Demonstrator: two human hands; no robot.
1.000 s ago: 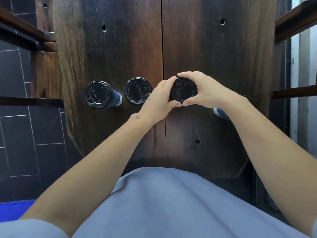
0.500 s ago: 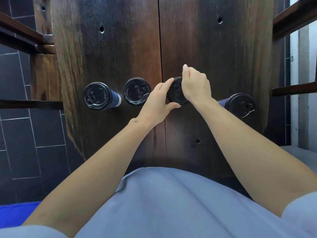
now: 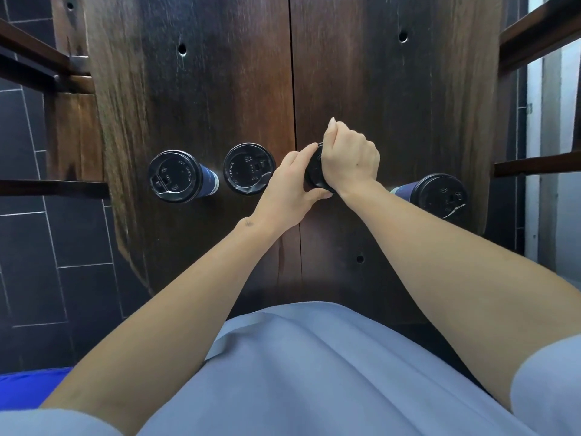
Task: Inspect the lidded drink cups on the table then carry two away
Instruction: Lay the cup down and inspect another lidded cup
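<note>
Since a second ago the right hand (image 3: 350, 158) has rolled over the top of the middle cup (image 3: 314, 171): it then cupped the lid from the far side with the lid face showing, and now its knuckles face up and cover nearly all of the lid, the fingers curled down over it and the thumb pointing away along the counter (image 3: 393, 99). With the forearm swung in, the rightmost cup (image 3: 438, 196), earlier almost hidden behind the wrist, shows its whole lid. The left hand (image 3: 290, 187) has kept its place on the near-left side of the same cup, fingers and thumb wrapped round the black rim, so both hands are grasping this one cup. Only a dark sliver of its lid shows between them; whether its base rests on the counter or is lifted cannot be told.

Just left of the left hand stands a second lidded cup (image 3: 248, 173), its black lid with raised lettering and a sip tab facing the camera. Further left is the leftmost cup (image 3: 176, 176), with a strip of dark blue wall and a pale band showing beside its lid. The rightmost cup shows the same blue wall and stands near the counter's right edge. All four cups lie in a rough row across the dark wooden counter, which is made of two planks with a seam running under the held cup.

Dark wooden rails (image 3: 540, 26) cross on both sides above a grey tiled floor (image 3: 37, 247). A pale blue garment (image 3: 314, 372) fills the bottom of the view.
</note>
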